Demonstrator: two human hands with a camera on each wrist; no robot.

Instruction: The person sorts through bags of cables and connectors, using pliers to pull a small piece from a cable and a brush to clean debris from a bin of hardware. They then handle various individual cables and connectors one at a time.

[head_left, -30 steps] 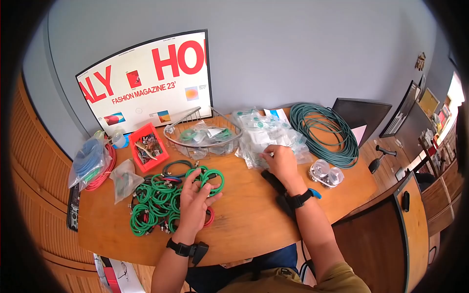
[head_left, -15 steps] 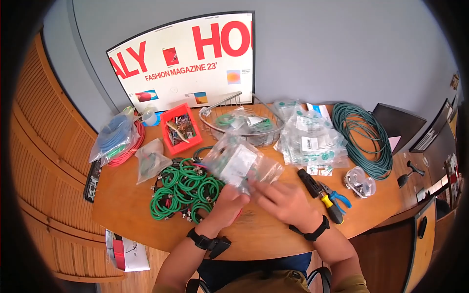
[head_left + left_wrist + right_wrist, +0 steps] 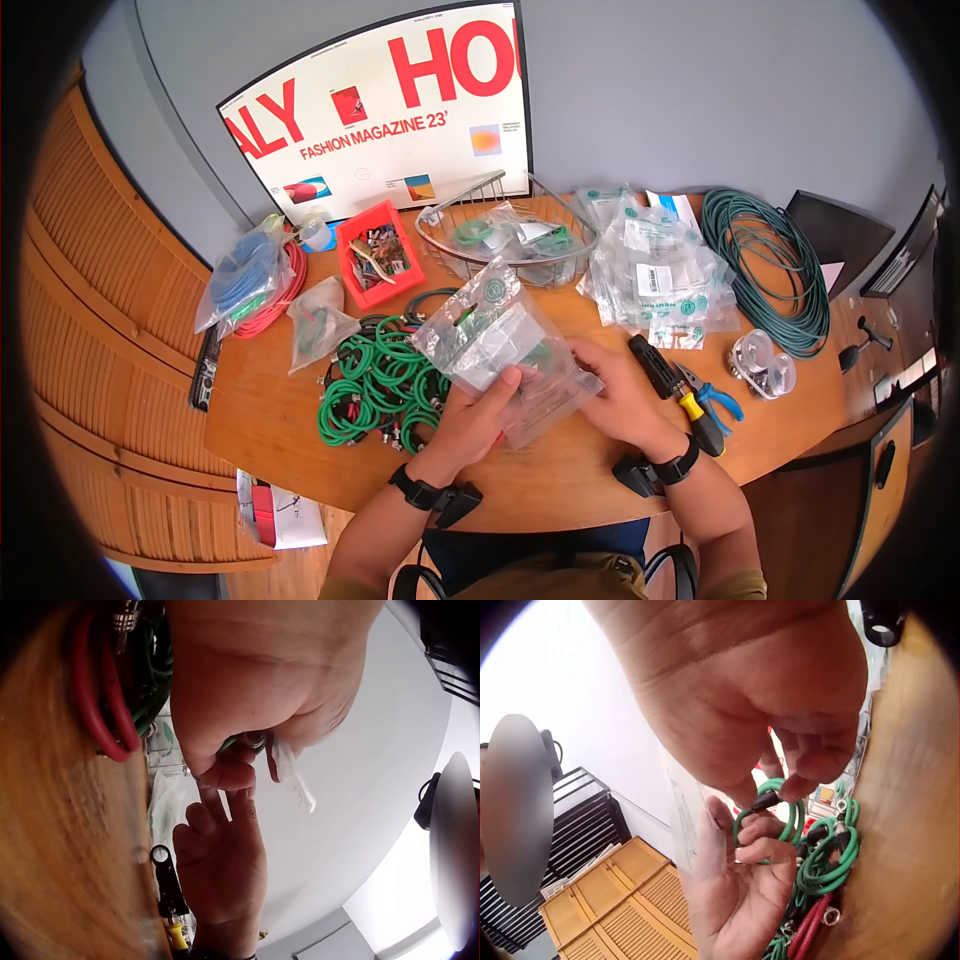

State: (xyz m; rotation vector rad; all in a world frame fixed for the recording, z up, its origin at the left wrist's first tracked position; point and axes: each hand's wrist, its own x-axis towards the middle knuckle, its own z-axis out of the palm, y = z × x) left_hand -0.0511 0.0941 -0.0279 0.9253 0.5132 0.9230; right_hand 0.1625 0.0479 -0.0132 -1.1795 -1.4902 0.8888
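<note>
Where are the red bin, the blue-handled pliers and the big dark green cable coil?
Red bin point(image 3: 398, 287): head view, on its front wall.
Blue-handled pliers point(image 3: 728, 399): head view, on a blue handle.
Dark green cable coil point(image 3: 813, 292): head view, on its right-hand side.

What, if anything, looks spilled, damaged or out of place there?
I see nothing spilled or damaged. Two things look slightly untidy: a red cable stands out by colour beside the heaped green coils, and the clear bags lie in a loose pile, edges askew.
</note>
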